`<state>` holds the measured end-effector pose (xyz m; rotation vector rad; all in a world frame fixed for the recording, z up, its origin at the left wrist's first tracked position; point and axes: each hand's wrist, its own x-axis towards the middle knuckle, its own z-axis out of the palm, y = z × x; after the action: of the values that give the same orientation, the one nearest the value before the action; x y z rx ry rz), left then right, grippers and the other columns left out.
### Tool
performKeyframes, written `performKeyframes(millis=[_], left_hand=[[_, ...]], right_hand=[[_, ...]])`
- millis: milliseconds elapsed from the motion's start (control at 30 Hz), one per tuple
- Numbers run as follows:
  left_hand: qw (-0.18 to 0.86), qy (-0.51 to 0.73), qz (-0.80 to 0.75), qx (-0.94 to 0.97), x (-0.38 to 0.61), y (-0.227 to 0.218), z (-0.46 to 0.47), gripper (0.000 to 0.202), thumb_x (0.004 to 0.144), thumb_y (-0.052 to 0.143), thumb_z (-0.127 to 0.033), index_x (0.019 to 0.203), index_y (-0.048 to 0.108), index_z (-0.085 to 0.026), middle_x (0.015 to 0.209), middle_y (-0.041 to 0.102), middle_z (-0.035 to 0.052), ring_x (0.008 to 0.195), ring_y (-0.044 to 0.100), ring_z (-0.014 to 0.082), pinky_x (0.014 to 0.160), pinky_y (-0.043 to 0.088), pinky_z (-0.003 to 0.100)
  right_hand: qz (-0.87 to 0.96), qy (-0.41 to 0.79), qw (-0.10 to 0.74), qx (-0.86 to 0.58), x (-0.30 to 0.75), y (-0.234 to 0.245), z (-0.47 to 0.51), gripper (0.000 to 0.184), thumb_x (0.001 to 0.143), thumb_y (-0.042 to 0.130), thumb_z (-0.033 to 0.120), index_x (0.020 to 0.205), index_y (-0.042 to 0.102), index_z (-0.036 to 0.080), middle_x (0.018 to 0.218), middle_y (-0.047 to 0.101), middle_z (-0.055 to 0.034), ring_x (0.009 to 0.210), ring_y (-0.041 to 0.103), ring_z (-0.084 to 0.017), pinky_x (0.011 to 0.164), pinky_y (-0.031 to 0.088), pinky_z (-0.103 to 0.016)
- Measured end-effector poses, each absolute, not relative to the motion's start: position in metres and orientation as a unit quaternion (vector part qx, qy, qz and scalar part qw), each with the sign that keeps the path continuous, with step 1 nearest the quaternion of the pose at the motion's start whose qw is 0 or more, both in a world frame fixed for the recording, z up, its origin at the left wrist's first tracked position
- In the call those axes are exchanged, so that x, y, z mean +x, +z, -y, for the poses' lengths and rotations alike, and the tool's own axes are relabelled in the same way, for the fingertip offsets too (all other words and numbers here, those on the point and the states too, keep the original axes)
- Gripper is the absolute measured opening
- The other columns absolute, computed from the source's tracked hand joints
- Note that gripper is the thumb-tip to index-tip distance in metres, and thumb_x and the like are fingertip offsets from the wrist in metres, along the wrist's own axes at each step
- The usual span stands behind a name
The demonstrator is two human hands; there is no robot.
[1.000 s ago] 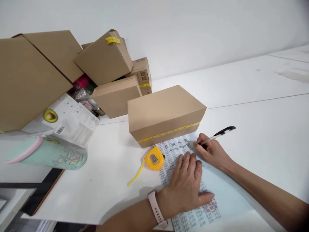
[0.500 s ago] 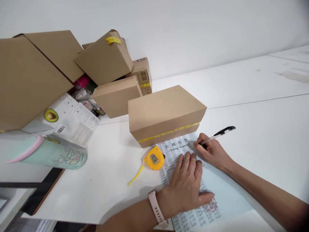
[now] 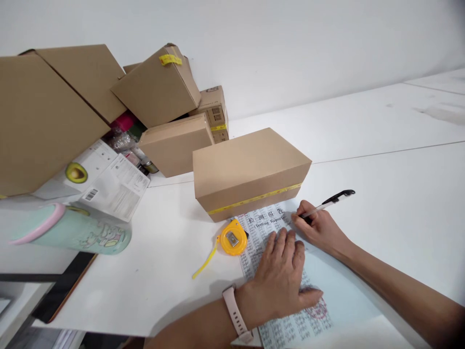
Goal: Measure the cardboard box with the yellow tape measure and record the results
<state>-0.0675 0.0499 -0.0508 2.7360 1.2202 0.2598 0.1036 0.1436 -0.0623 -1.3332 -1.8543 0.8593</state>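
Observation:
My right hand (image 3: 319, 228) pinches a pen (image 3: 332, 200) with a clear barrel and black clip; its tip is hidden behind the fingers, at the paper's edge. Flat on a pale blue printed sheet (image 3: 250, 261) lies my left hand (image 3: 281, 274), thumb spread, a pink-strapped watch on its wrist. The sheet reads "Testing Report", is covered in rows of handwriting and bears a red stamp (image 3: 317, 309). Left of it sits a yellow tape measure (image 3: 233, 238) with a yellow strap. A cardboard box (image 3: 250, 167) with yellow tape stands just beyond the sheet's top edge.
Several cardboard boxes (image 3: 156, 92) are stacked at the back left against the wall. In front of them lies a white printed carton (image 3: 119, 186) with an avocado picture. A mint bottle (image 3: 90, 230) lies near a dark flat object (image 3: 67, 286) at the table's left edge.

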Motion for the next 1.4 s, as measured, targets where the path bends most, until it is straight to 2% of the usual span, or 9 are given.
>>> performKeyframes(millis=[133,233,367,467,667,833,1000,1133,1400], left_hand=[[0.062,0.097,-0.404,0.907,-0.068,-0.053,-0.050,0.082,0.095,0.041,-0.063,0.146,0.035,0.001,0.155,0.036,0.0263,0.149,0.024,0.0388,0.122,0.020,0.050],[0.055,0.131,-0.401,0.905,-0.067,-0.055,-0.051,0.079,0.093,0.047,-0.061,0.143,0.039,0.000,0.152,0.040,0.0259,0.146,0.030,0.0386,0.121,0.025,0.050],[0.022,0.240,-0.406,0.882,-0.070,-0.044,-0.053,0.039,0.091,0.059,-0.039,0.115,0.059,-0.009,0.122,0.063,0.0182,0.123,0.054,0.0340,0.109,0.042,0.047],[-0.027,0.334,-0.459,0.823,-0.084,-0.030,-0.050,0.015,0.090,0.059,-0.025,0.102,0.060,-0.015,0.107,0.064,0.0127,0.108,0.059,0.0293,0.099,0.048,0.046],[0.037,0.298,-0.677,0.672,-0.133,-0.034,-0.040,0.068,0.074,0.077,-0.021,0.133,0.045,-0.019,0.131,0.056,0.0167,0.123,0.051,0.0368,0.102,0.042,0.056],[0.214,0.365,-0.676,0.604,-0.138,-0.028,-0.039,0.050,0.076,0.073,-0.025,0.122,0.054,-0.021,0.120,0.063,0.0122,0.113,0.058,0.0311,0.100,0.044,0.049],[0.524,0.478,-0.475,0.521,-0.113,0.004,-0.032,0.040,0.087,0.062,-0.050,0.113,0.057,-0.020,0.109,0.067,0.0094,0.097,0.066,0.0247,0.087,0.051,0.038],[0.516,0.461,-0.472,0.546,-0.102,0.018,-0.030,0.047,0.084,0.067,-0.054,0.115,0.055,-0.020,0.105,0.066,0.0079,0.091,0.065,0.0221,0.082,0.051,0.035],[0.479,0.488,-0.476,0.553,-0.136,0.045,-0.043,0.056,0.078,0.072,-0.052,0.120,0.053,-0.019,0.110,0.068,0.0102,0.090,0.067,0.0236,0.074,0.051,0.032]], right_hand=[[0.718,0.297,0.350,-0.524,0.106,-0.062,-0.143,0.020,0.087,0.053,0.030,0.072,0.041,0.025,0.049,0.040,0.0078,0.042,0.036,-0.011,0.041,0.029,-0.024],[0.747,0.233,0.353,-0.513,0.117,-0.060,-0.141,0.016,0.092,0.051,0.032,0.079,0.047,0.024,0.060,0.053,0.0031,0.049,0.046,-0.013,0.046,0.037,-0.025],[0.837,0.095,0.301,-0.447,0.138,-0.060,-0.140,0.016,0.096,0.045,0.021,0.102,0.059,0.025,0.091,0.065,-0.0051,0.078,0.060,-0.019,0.057,0.043,-0.028],[0.877,0.031,0.263,-0.401,0.147,-0.065,-0.143,0.027,0.095,0.040,0.014,0.104,0.063,0.026,0.093,0.065,-0.0072,0.084,0.060,-0.022,0.054,0.041,-0.028],[0.886,0.009,0.274,-0.374,0.142,-0.077,-0.148,0.039,0.091,0.038,0.009,0.115,0.065,0.025,0.094,0.067,-0.0081,0.084,0.059,-0.024,0.061,0.046,-0.033],[0.822,0.136,0.357,-0.422,0.134,-0.058,-0.137,0.031,0.094,0.042,0.029,0.108,0.069,0.025,0.098,0.068,-0.0103,0.092,0.060,-0.028,0.068,0.047,-0.038],[0.634,0.564,0.330,-0.415,0.111,-0.019,-0.109,0.059,0.094,0.038,0.066,0.106,0.072,0.019,0.097,0.070,-0.0118,0.086,0.062,-0.026,0.076,0.051,-0.040],[0.542,0.714,0.280,-0.344,0.096,0.001,-0.091,0.070,0.090,0.033,0.076,0.090,0.070,0.016,0.093,0.068,-0.0119,0.082,0.060,-0.022,0.074,0.050,-0.037],[0.572,0.644,0.360,-0.358,0.114,0.039,-0.132,0.047,0.086,0.057,0.064,0.071,0.058,0.020,0.066,0.052,-0.0018,0.059,0.046,-0.014,0.051,0.042,-0.029]])
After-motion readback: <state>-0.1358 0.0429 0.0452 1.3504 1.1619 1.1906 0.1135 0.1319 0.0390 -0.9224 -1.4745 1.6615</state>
